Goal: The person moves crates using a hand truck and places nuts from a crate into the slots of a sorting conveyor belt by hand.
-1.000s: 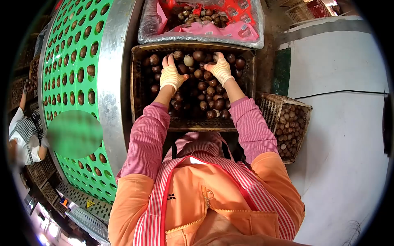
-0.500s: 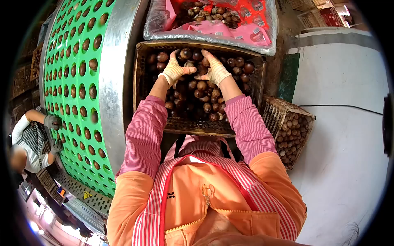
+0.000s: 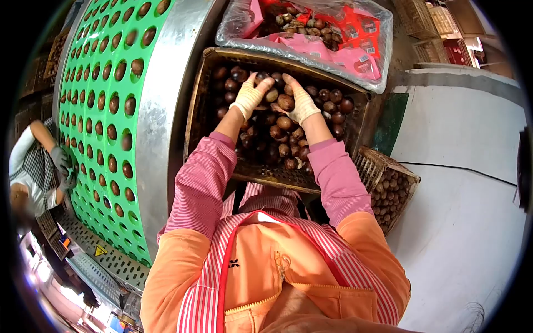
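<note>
A dark slatted crate (image 3: 195, 111) in front of me holds many glossy brown, egg-shaped pieces (image 3: 284, 123), possibly nuts or fruit. Both of my hands reach into it, wearing cream gloves with bare fingertips. My left hand (image 3: 252, 95) is curled among the pieces on the left, with a dark one between its thumb and finger. Opposite it, my right hand (image 3: 301, 101) has its fingers curved round a lighter brown piece (image 3: 286, 102), its thumb underneath. Some fingertips are hidden among the pieces.
Left of the crate, a metal rim (image 3: 161, 116) borders a green conveyor (image 3: 102, 144) with brown pieces in its holes. A co-worker's gloved hand (image 3: 61, 161) is at its far side. A plastic-lined bin (image 3: 311, 47) stands beyond; another filled crate (image 3: 395, 194) is at right.
My hands have drawn slightly closer together, and a lighter brown piece now shows at my right hand. The view has shifted and turned a little. The co-worker's hands have moved at the conveyor's edge.
</note>
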Demonstrator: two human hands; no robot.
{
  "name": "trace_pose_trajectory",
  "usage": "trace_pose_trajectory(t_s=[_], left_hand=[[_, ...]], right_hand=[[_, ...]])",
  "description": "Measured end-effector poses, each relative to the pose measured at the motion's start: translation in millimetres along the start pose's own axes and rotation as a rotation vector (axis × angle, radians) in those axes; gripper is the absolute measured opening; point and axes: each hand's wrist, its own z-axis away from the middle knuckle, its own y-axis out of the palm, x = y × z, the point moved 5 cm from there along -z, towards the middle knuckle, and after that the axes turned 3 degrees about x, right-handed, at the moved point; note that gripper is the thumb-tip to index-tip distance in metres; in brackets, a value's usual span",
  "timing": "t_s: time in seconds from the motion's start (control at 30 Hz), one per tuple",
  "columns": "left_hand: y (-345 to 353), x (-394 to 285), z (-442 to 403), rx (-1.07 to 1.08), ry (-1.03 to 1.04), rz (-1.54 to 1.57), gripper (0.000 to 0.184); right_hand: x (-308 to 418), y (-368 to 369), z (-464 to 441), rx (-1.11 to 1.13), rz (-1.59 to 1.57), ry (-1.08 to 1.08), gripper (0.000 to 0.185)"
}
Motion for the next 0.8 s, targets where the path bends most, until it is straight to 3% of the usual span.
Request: trace_pose_trajectory(t_s=[0.13, 0.27, 0.33, 0.47, 0.6, 0.7, 0.73, 0.8], left_hand=[[-19, 38, -9, -0.175, 0.24, -0.338, 0.043], [-21, 16, 48, -0.276, 0.4, -0.638, 0.067], [-23, 8, 76, -0.195, 0.32, -0.548, 0.071], [-40, -3, 129, -0.294, 0.332, -0.518, 0.068], [-85, -49, 215, -0.41, 0.419, -0.384, 0.06], [-144, -58, 277, -0.57, 0.502, -0.333, 0.061], [-166, -54, 296, -0.625, 0.563, -0.278, 0.064], [-212, -41, 351, -0.824, 0.605, -0.305, 0.063]], right_hand=[[-21, 7, 24, 0.039, 0.056, -0.042, 0.046], [-46, 20, 50, 0.07, 0.134, -0.012, 0.033], [-63, 17, 50, 0.117, 0.105, 0.039, 0.036], [-72, 47, 76, 0.266, 0.213, 0.039, 0.044], [-84, 148, 119, 0.304, 0.321, -0.054, 0.054], [-108, 221, 120, 0.558, 0.487, -0.041, 0.057], [-127, 256, 130, 0.626, 0.513, -0.106, 0.057], [-177, 318, 152, 0.686, 0.573, -0.017, 0.045]])
